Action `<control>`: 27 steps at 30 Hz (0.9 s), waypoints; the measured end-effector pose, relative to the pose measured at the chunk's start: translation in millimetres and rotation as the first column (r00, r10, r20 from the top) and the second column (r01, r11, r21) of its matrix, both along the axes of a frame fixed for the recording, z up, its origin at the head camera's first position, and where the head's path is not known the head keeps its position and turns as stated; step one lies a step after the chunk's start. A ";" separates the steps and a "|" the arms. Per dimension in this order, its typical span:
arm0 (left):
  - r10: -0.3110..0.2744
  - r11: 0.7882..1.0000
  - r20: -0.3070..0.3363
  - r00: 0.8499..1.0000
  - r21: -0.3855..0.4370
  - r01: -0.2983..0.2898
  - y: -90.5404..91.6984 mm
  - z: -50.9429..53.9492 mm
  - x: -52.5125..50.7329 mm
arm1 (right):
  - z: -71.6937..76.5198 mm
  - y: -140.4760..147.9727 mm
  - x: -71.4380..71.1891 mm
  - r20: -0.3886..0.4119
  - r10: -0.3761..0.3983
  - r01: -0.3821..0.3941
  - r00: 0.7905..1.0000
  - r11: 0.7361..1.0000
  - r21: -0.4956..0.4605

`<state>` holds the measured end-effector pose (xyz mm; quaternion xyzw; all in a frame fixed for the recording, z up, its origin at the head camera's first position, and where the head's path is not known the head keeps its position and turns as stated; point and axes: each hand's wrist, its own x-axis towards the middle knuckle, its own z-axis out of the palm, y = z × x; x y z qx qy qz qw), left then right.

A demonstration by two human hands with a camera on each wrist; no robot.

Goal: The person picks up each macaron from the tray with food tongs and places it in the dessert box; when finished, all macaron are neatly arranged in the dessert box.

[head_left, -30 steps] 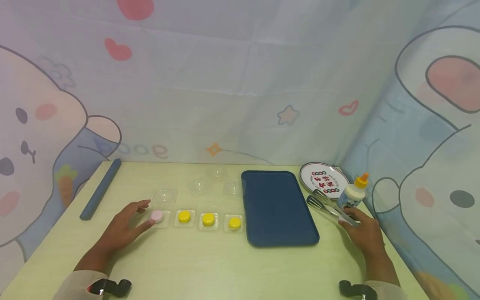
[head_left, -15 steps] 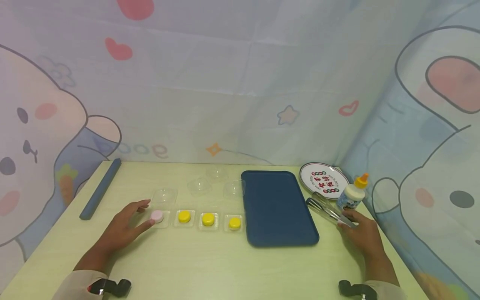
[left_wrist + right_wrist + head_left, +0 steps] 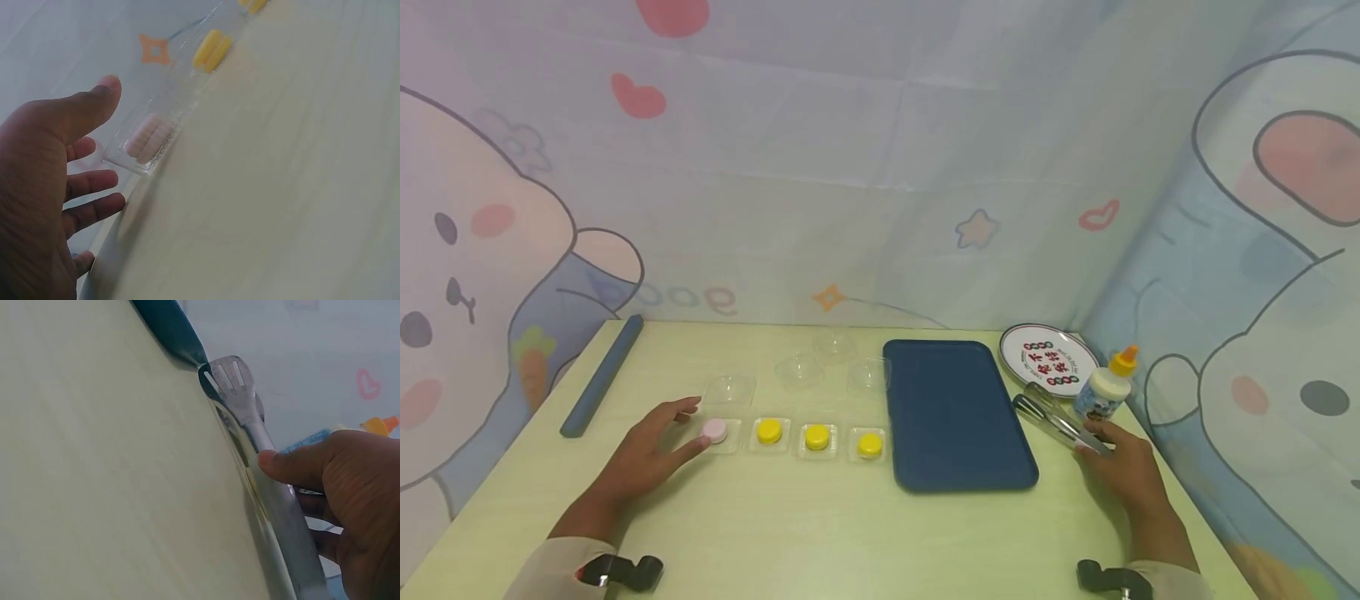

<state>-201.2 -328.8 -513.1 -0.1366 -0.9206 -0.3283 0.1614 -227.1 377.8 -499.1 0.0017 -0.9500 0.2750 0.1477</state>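
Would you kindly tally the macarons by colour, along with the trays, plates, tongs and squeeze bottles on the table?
Pink macaron: 1
Yellow macarons: 3
Dark blue tray: 1
Printed white plate: 1
Metal tongs, held by the right hand: 1
Squeeze bottle: 1
Total: 8

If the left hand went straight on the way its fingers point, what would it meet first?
Probably the clear container with the pink round piece in it, which lies just ahead of the left hand. Depth is hard to judge here, so the fingers might pass over its edge instead.
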 end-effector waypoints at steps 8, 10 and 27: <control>0.017 0.998 -0.050 0.999 0.060 -0.014 5.2 11.0 -1.4 | 12.2 -12.2 0.7 -0.031 0.005 -0.001 1.000 0.993 0.120; 0.012 0.997 -0.070 0.997 0.074 -0.006 11.6 16.8 -2.5 | 17.1 -20.1 1.0 -0.047 0.033 -0.026 0.998 0.990 0.136; -0.087 0.995 -0.046 0.995 0.035 0.089 68.2 54.4 -20.1 | 38.4 -108.7 -29.5 -0.151 0.300 -0.280 0.942 0.949 0.145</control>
